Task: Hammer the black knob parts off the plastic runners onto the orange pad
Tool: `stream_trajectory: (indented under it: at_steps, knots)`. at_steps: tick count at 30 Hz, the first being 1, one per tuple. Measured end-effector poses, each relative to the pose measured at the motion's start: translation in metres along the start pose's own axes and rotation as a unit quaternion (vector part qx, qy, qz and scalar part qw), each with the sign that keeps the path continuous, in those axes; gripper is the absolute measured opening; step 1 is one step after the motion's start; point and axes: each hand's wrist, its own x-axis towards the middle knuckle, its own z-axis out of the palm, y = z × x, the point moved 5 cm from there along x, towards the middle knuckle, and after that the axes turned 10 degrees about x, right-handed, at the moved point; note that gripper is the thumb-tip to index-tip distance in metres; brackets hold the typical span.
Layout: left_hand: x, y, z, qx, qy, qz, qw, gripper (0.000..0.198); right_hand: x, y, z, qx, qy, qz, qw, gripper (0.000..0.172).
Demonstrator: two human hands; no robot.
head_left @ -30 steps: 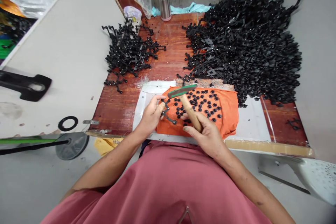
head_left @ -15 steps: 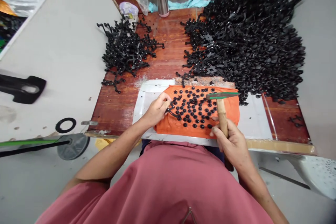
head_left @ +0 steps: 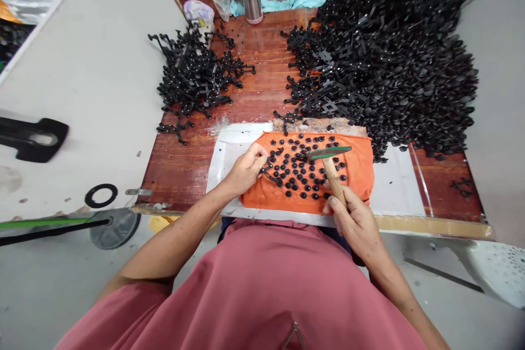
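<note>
My left hand (head_left: 249,167) pinches a small black jointed linkage (head_left: 268,176) at the left side of an orange cloth (head_left: 262,199). In my right hand (head_left: 355,221) is the wooden handle of a hammer (head_left: 330,153) with a green, narrow head. The hammer head hovers over the cloth, and I cannot tell whether it touches anything. Many small round black pieces (head_left: 303,195) are spread over the cloth, studs up. The cloth lies on a white sheet (head_left: 396,191) at the front of the reddish wooden table (head_left: 262,87).
A large heap of black parts (head_left: 394,65) covers the table's right and back. A smaller pile of black linkages (head_left: 197,74) lies at left. A steel bottle (head_left: 252,0) stands at the back, beside a light blue cloth (head_left: 293,3). A white stool (head_left: 502,270) is at lower right.
My right hand has swung the hammer to the left, and its head is now nearer the middle of the cloth. My left hand keeps its pinch on the linkage.
</note>
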Motion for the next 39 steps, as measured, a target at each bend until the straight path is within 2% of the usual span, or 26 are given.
stream_trajectory:
  at_steps: [4, 12, 16, 21, 25, 28, 31, 36, 39]
  knots:
    - [0.000, -0.002, 0.000, -0.017, -0.004, 0.000, 1.000, 0.014, -0.001, 0.005, -0.001, -0.012, -0.005, 0.005, 1.000, 0.034]
    - [0.000, 0.001, -0.002, 0.072, 0.009, 0.008, 0.997, 0.007, 0.000, 0.004, 0.000, -0.026, -0.007, -0.007, 1.000, 0.037]
    - [-0.001, 0.006, -0.004, 0.104, 0.010, 0.023, 0.994, 0.004, 0.003, -0.008, 0.000, -0.111, -0.018, -0.044, 0.993, 0.039]
    - [-0.001, 0.008, -0.004, 0.117, -0.023, 0.032, 0.992, 0.011, 0.014, -0.035, 0.008, -0.270, -0.038, -0.089, 0.958, 0.053]
    - [0.000, 0.004, -0.003, 0.110, -0.030, 0.030, 0.993, 0.009, 0.020, -0.056, 0.027, -0.299, -0.072, -0.153, 0.939, 0.059]
    - [0.001, 0.002, -0.003, 0.103, -0.026, 0.031, 0.994, 0.009, 0.024, -0.062, 0.038, -0.331, -0.068, -0.195, 0.921, 0.060]
    - [0.002, 0.001, -0.005, 0.097, -0.031, 0.034, 0.994, 0.008, 0.029, -0.059, 0.044, -0.414, -0.074, -0.182, 0.889, 0.057]
    - [0.003, -0.002, -0.003, 0.079, -0.044, 0.018, 0.996, 0.013, 0.029, -0.068, 0.046, -0.450, -0.044, -0.218, 0.865, 0.058]
    - [0.004, -0.002, -0.002, 0.074, -0.039, 0.009, 0.996, 0.021, 0.034, -0.065, 0.048, -0.522, -0.060, -0.180, 0.832, 0.058]
